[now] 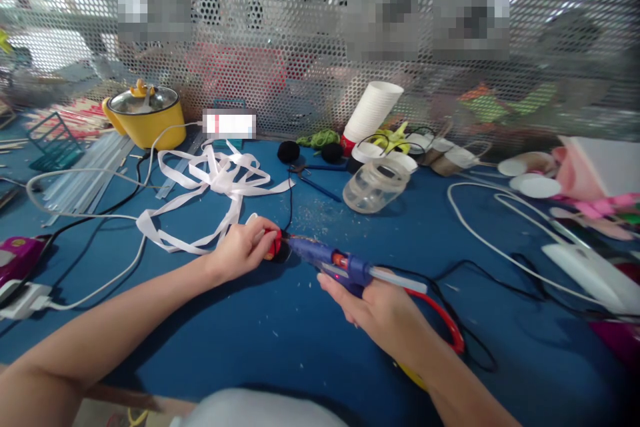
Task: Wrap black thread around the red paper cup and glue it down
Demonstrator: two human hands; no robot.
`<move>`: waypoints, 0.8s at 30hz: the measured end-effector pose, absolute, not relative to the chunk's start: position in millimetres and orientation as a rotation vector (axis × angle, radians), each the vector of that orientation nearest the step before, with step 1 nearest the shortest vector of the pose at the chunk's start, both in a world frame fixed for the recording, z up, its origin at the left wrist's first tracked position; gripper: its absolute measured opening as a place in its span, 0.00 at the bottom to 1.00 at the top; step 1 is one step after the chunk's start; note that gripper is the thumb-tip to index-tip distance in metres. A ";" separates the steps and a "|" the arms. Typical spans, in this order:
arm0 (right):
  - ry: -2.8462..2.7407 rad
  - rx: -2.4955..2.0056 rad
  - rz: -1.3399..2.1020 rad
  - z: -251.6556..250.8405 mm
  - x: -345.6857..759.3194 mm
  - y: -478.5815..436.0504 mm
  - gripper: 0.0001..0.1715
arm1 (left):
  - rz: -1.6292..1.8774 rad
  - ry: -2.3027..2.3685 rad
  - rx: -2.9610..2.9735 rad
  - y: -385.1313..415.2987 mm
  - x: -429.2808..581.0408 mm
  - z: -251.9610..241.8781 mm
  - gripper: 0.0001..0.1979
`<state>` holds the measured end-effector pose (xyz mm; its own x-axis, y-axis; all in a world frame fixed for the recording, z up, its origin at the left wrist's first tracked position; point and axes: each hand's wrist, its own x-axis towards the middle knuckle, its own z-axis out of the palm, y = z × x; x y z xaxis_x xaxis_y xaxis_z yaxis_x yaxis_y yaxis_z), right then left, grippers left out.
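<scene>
My right hand (373, 303) grips a blue hot glue gun (320, 253), and a whitish glue stick (400, 278) juts from its rear. The gun's nozzle points left, close to or touching a small red-and-black object (273, 247). That object is pinched in the closed fingers of my left hand (245, 247), which cover part of it, so its kind is unclear. Behind the left hand lies a loose tangle of white ribbon (220, 177); whether its end runs into the fingers is hidden.
Beyond the hands are blue-handled pliers (320, 188), a clear plastic jar (375, 187) on its side and stacked paper cups (373, 110). A yellow pot (153, 117) and glue sticks (90, 170) lie left. White cables (500, 243) cross the table. A perforated metal screen (300, 33) closes the back.
</scene>
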<state>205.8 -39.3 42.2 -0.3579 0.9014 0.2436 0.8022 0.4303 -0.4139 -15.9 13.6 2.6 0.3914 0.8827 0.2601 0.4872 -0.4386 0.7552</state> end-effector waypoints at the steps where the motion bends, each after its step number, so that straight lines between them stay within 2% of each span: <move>1: -2.255 -1.443 0.311 42.0 205.7 -38.8 0.21 | 0.891 1.176 2.086 13.6 -16.1 2.6 0.09; 7: -2.265 -1.460 0.300 43.3 206.5 -39.9 0.21 | 0.871 1.195 2.061 13.7 -16.5 3.7 0.10; 17: -2.273 -1.394 0.347 52.6 202.0 -41.6 0.14 | 0.875 1.229 2.107 15.3 -17.0 4.6 0.11; 24: -2.252 -1.443 0.360 49.1 204.0 -38.9 0.17 | 0.916 1.159 2.088 13.7 -16.1 2.8 0.09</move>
